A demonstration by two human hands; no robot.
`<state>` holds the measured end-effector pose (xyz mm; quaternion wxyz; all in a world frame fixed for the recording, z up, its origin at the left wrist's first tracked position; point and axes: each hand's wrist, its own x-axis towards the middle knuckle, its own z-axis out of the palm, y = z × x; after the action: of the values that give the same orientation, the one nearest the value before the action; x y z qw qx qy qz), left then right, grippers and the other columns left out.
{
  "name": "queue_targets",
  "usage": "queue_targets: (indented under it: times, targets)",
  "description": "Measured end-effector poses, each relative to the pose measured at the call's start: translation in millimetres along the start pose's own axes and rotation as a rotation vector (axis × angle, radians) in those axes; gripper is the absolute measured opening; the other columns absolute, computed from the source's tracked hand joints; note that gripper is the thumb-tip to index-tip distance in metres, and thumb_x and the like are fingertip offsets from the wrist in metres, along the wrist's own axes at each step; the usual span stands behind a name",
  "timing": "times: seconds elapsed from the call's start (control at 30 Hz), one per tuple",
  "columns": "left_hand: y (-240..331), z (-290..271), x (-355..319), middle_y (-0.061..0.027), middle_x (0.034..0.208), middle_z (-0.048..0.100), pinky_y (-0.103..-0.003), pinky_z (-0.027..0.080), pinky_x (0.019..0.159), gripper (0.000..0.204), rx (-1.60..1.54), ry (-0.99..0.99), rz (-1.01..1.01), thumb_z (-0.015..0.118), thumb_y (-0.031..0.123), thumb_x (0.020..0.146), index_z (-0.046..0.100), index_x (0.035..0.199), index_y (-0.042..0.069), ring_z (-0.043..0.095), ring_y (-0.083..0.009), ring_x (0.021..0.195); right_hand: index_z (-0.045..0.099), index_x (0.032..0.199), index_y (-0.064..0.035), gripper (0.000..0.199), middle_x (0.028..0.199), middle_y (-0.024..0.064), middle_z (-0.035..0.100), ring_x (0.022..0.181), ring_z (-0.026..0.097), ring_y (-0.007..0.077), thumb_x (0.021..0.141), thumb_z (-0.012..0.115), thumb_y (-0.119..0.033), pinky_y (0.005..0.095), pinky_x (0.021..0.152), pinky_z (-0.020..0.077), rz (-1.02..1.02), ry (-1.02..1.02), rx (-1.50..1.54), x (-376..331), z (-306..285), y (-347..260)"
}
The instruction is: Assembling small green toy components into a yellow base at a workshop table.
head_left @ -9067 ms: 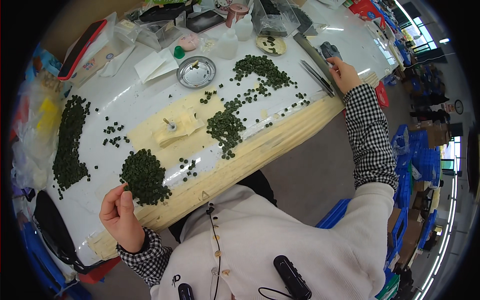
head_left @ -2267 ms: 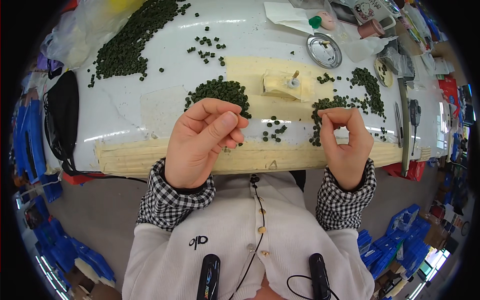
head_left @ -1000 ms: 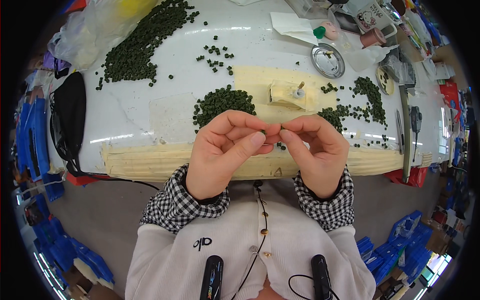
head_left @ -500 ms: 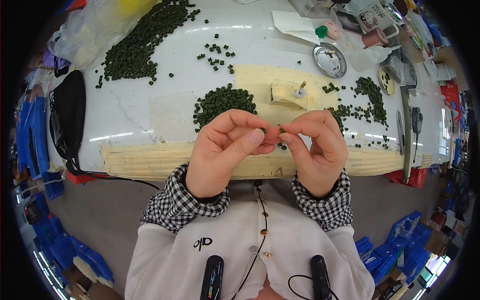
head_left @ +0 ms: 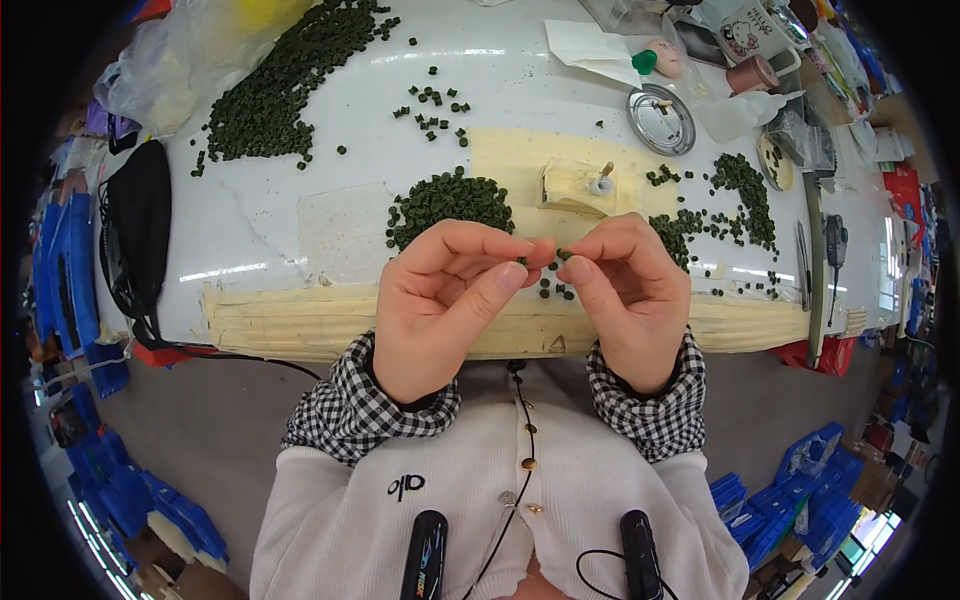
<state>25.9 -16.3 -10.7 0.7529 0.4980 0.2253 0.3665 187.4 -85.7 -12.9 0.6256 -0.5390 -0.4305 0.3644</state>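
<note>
My left hand (head_left: pixel 445 300) is closed in a pinch, with a small dark green piece (head_left: pixel 522 261) between thumb and forefinger. Facing it a short way to the right, my right hand (head_left: pixel 635 295) pinches another small dark green piece (head_left: pixel 564 254). The fingertips of the two hands are slightly apart, above the front of the table. Several loose dark pieces (head_left: pixel 545 293) lie just below the fingers. Behind my left hand is a rounded pile of short, spool-like green pieces (head_left: pixel 455 205). Beyond the hands, a pale block (head_left: pixel 578 188) carries a small upright peg.
A large heap of green pieces (head_left: pixel 270 110) spreads at the far left, near a clear plastic bag (head_left: pixel 165 75). More pieces (head_left: pixel 745 195) lie at right. Behind them are a round metal lid (head_left: pixel 660 120) and a pink spool (head_left: pixel 750 75). A black pouch (head_left: pixel 138 235) hangs at left.
My hands have drawn slightly apart at the fingertips. The piece in my right fingers shows more clearly, and more loose pieces are visible beneath the hands.
</note>
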Motion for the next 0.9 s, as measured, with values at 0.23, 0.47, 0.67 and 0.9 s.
queue_targets:
  times: [0.23,0.47,0.67,0.9]
  targets:
    - [0.9,4.3,-1.9,-0.0184,0.113,0.062,-0.032,0.047,0.094,0.016,-0.067,0.006,0.001,0.054,-0.002,0.091,0.054,0.107,-0.004,0.059,-0.0201,0.108,0.065,0.085,0.0028,0.01,0.084,0.0067,0.059,0.074,0.057,0.0123,0.076,0.068,0.006,0.0228,0.067,0.047,-0.158,0.061,-0.208,1.2,4.2,-0.4]
    - [4.0,3.3,-3.5,-0.0221,0.117,0.06,-0.034,0.048,0.093,0.014,0.138,-0.04,0.048,0.054,-0.002,0.09,0.054,0.104,-0.003,0.061,-0.0207,0.105,0.065,0.085,0.0025,0.01,0.085,0.007,0.059,0.074,0.058,0.0122,0.076,0.068,0.005,0.0229,0.067,0.0477,-0.071,0.026,-0.135,2.0,2.2,-2.7]
    - [-2.5,1.6,-0.6,-0.0198,0.112,0.062,-0.034,0.051,0.089,0.014,-0.04,-0.018,0.014,0.056,0.0,0.09,0.056,0.104,-0.001,0.062,-0.0215,0.101,0.063,0.088,0.0027,0.011,0.088,0.0076,0.058,0.077,0.058,0.0122,0.078,0.066,0.005,0.0234,0.066,0.0477,-0.048,-0.01,-0.081,2.8,0.6,-3.1]
    - [-5.9,-5.8,-1.5,-0.0144,0.103,0.066,-0.03,0.053,0.086,0.019,-0.213,-0.039,-0.085,0.06,-0.005,0.086,0.058,0.105,-0.004,0.065,-0.018,0.095,0.064,0.088,0.0015,0.012,0.085,0.009,0.058,0.074,0.058,0.0157,0.077,0.068,0.004,0.025,0.064,0.047,-0.32,0.012,-0.261,0.8,4.7,-3.0]
